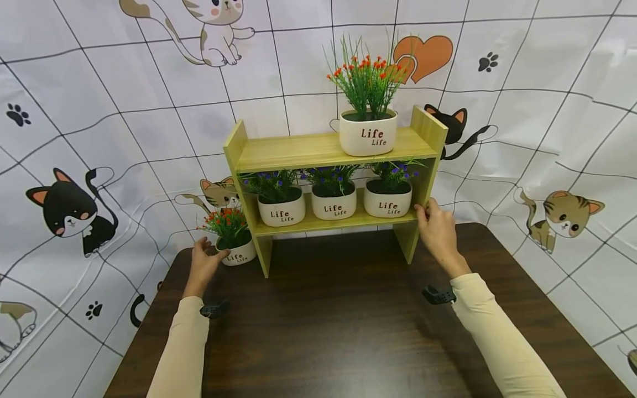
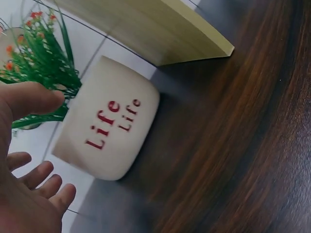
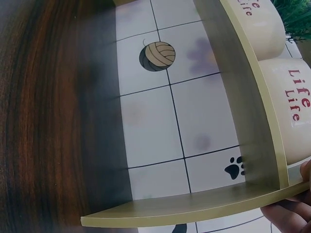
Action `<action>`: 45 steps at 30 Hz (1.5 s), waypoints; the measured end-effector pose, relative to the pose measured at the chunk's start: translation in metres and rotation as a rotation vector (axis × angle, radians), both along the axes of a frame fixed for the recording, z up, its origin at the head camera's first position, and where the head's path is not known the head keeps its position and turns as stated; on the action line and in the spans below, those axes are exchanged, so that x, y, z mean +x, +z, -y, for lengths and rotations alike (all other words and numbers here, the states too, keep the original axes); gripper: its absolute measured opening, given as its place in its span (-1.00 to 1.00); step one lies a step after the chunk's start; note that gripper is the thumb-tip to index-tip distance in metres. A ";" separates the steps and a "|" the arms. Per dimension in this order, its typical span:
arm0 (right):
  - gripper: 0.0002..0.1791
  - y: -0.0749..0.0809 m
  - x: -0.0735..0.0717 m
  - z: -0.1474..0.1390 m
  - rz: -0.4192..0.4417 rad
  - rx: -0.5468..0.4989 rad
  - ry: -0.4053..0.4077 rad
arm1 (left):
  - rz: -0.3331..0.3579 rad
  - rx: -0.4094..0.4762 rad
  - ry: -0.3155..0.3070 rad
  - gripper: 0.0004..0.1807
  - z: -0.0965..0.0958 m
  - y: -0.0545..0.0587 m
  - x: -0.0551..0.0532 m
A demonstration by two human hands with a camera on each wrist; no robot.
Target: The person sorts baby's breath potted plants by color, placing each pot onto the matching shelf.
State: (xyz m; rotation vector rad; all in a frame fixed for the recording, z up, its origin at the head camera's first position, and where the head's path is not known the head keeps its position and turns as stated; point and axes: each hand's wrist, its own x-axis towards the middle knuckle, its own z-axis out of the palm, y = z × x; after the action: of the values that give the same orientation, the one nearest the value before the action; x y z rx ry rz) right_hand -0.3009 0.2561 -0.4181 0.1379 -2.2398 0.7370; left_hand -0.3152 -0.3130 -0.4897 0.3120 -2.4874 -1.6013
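Note:
On the table's left stands a white "Life" pot [image 1: 239,255] of orange artificial flowers. My left hand [image 1: 204,260] is at its left side, thumb and fingers spread apart; in the left wrist view the thumb [image 2: 36,99] overlaps the leaves, and whether it touches them I cannot tell. Just right of that pot is a two-tier wooden shelf [image 1: 298,152]. With my right hand [image 1: 439,235] I pinch the edge of its right side panel, beside the lower tier. In the right wrist view, the fingers [image 3: 286,216] are partly cut off by the frame.
Another orange-flowered pot [image 1: 368,134] sits on the top tier, towards the right. Three purple-flowered pots, including the middle one [image 1: 334,205], line the lower tier. The dark wooden table [image 1: 318,326] stretches in front, and a cat-patterned wall covering [image 1: 149,110] stands behind.

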 end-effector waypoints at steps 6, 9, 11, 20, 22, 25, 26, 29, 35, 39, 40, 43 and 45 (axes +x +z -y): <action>-0.73 -0.001 -0.001 0.001 0.013 -0.011 0.003 | 0.072 0.059 -0.063 0.24 -0.005 -0.005 -0.003; -0.75 -0.001 0.000 0.001 0.010 -0.017 0.002 | 0.066 0.089 -0.085 0.32 -0.009 -0.007 -0.004; -0.75 0.000 0.000 0.001 0.005 -0.017 0.001 | 0.051 0.108 -0.081 0.36 -0.011 -0.009 -0.006; -0.75 0.000 0.002 0.001 0.000 -0.017 0.005 | 0.008 0.074 0.020 0.29 -0.022 -0.022 -0.006; -0.75 0.000 0.002 0.001 0.002 -0.018 0.008 | 0.022 0.039 0.025 0.25 -0.023 -0.024 -0.004; -0.75 0.001 0.003 0.001 -0.002 -0.017 0.009 | 0.019 0.024 0.015 0.19 -0.023 -0.025 -0.003; -0.75 0.001 0.003 0.001 -0.005 -0.017 0.008 | 0.009 0.043 0.010 0.18 -0.023 -0.026 -0.003; -0.76 0.001 0.002 0.001 -0.016 -0.013 0.006 | -0.001 0.103 -0.005 0.19 -0.023 -0.026 -0.004; -0.75 0.001 0.002 0.000 -0.020 -0.012 0.002 | 0.007 0.145 -0.030 0.25 -0.023 -0.031 -0.007; -0.74 0.000 0.001 0.000 -0.015 -0.012 -0.001 | 0.026 0.121 -0.052 0.31 -0.021 -0.035 -0.006; -0.74 0.000 0.001 0.000 -0.015 -0.013 0.000 | 0.030 0.112 -0.058 0.31 -0.021 -0.035 -0.006; -0.73 0.000 0.002 0.001 -0.013 -0.015 0.001 | 0.031 0.097 -0.056 0.29 -0.022 -0.037 -0.004; -0.73 0.001 0.002 0.001 -0.013 -0.019 0.002 | 0.019 0.096 -0.044 0.25 -0.023 -0.037 -0.003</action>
State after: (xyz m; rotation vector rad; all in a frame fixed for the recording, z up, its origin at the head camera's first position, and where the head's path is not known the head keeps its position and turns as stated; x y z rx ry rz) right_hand -0.2988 0.2552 -0.4173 0.1356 -2.2198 0.7558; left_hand -0.3185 -0.2901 -0.5270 0.2882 -2.4524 -1.7469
